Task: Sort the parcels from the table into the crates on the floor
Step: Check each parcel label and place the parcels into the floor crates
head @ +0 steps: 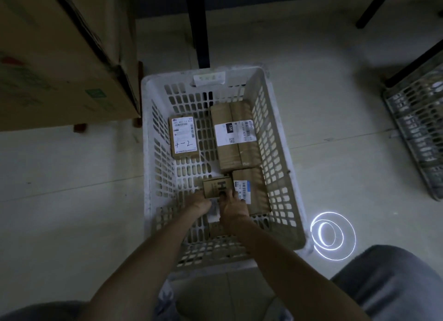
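Hands together: your left hand and right hand pinch the small brown cardboard parcel inside the white slotted plastic crate.

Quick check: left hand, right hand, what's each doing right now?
Left hand: closed on the small brown parcel, inside the white crate.
Right hand: fingers gripping the same parcel.

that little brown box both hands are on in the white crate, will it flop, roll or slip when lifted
The little brown box looks like stiff cardboard with square corners, so it probably won't flop or roll. The left hand and right hand cover it easily, so it is likely light. Its plain surface may slip slightly.
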